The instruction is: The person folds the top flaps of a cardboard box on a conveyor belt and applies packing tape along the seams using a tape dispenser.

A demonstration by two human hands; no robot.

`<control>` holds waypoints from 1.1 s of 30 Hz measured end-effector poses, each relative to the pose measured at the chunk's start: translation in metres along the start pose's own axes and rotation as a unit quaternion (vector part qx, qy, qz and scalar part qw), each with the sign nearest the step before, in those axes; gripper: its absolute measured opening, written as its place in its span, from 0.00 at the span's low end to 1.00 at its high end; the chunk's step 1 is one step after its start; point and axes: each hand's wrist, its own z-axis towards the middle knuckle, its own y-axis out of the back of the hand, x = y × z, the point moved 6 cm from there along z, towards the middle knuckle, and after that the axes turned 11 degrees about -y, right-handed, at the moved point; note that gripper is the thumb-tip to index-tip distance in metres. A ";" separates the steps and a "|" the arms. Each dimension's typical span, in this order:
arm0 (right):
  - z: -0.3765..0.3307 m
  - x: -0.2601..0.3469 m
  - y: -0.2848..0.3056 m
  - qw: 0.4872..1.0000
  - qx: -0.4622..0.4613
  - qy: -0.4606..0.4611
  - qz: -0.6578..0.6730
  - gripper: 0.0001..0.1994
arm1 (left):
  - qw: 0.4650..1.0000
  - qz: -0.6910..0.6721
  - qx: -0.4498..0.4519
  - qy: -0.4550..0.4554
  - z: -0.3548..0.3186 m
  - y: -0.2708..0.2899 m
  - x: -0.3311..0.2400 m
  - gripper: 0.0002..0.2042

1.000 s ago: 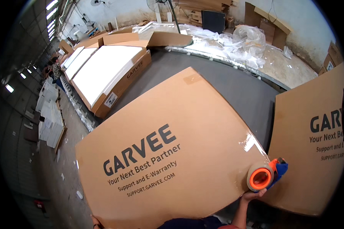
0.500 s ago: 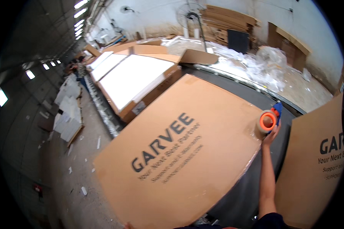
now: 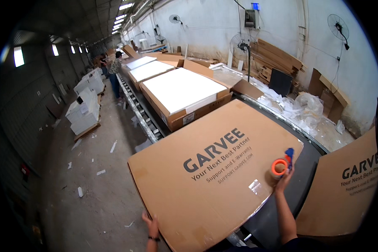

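Note:
A large closed brown cardboard carton [image 3: 189,193] with dark printing lies flat in front of me on the conveyor. My right hand [image 3: 284,179] grips a tape dispenser [image 3: 279,167] with an orange hub and a blue and red frame, held over the carton's right part. Shiny clear tape [image 3: 255,187] sticks to the top close to that edge. At the carton's near left edge is my left hand [image 3: 152,227], its fingers apart and against the side, a dark band around the wrist.
Open cartons with white panels [image 3: 185,88] line the conveyor [image 3: 140,113] ahead. Another printed carton [image 3: 336,197] stands close on the right. Plastic wrap [image 3: 308,107] and a standing fan [image 3: 242,46] are beyond the conveyor. Stacked white slabs [image 3: 84,111] and a person [image 3: 114,69] are at left.
The view has tilted up and shifted left. My left hand shows far more at the carton's edge. My right hand and the tape dispenser sit nearer to me, further in from the far right corner.

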 end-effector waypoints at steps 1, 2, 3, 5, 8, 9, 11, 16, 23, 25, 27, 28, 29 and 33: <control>-0.018 -0.001 -0.006 0.998 0.036 -0.028 -0.031 0.28 | 0.999 -0.034 0.009 -0.027 0.022 -0.001 0.006 0.38; -0.033 0.025 -0.016 0.995 0.070 0.042 -0.055 0.30 | 0.999 -0.037 0.011 0.001 0.042 -0.008 -0.005 0.40; -0.040 0.052 -0.027 0.985 0.106 0.111 -0.080 0.32 | 0.999 -0.038 0.012 0.030 0.060 -0.015 -0.017 0.42; -0.028 0.030 -0.020 0.993 0.080 0.062 -0.068 0.34 | 0.996 -0.023 0.069 0.045 0.087 -0.011 -0.010 0.44; -0.027 0.021 -0.022 0.994 0.074 0.044 -0.061 0.34 | 0.989 -0.068 0.113 0.066 0.089 -0.031 -0.061 0.43; -0.027 0.018 -0.019 0.995 0.063 0.043 -0.060 0.34 | 0.989 -0.059 0.114 0.077 0.089 -0.032 -0.056 0.43; -0.031 0.031 -0.025 0.995 0.075 0.049 -0.043 0.32 | 0.997 0.019 0.076 0.003 0.093 -0.023 -0.049 0.41; -0.033 0.028 -0.020 0.994 0.070 0.063 -0.057 0.31 | 0.987 0.067 0.106 -0.097 0.094 -0.025 -0.048 0.36; -0.027 0.005 -0.016 0.997 0.069 0.034 0.022 0.30 | 0.981 0.092 0.113 -0.128 0.098 -0.019 -0.047 0.29; -0.027 0.006 -0.019 0.998 0.034 0.050 0.008 0.30 | 0.978 0.104 0.124 -0.134 0.103 -0.023 -0.049 0.29; -0.030 0.010 -0.011 0.998 -0.005 0.058 -0.001 0.30 | 0.974 0.120 0.139 -0.135 0.099 -0.030 -0.054 0.29; -0.039 0.011 -0.010 0.998 -0.020 0.060 -0.004 0.30 | 0.977 0.129 0.118 -0.125 0.100 -0.033 -0.056 0.28; -0.052 0.013 -0.006 0.997 -0.037 0.065 -0.007 0.30 | 0.979 0.138 0.100 -0.116 0.099 -0.035 -0.058 0.28; -0.160 0.026 0.001 0.988 -0.117 0.095 -0.035 0.31 | 0.964 0.164 0.116 -0.171 0.093 -0.034 -0.070 0.25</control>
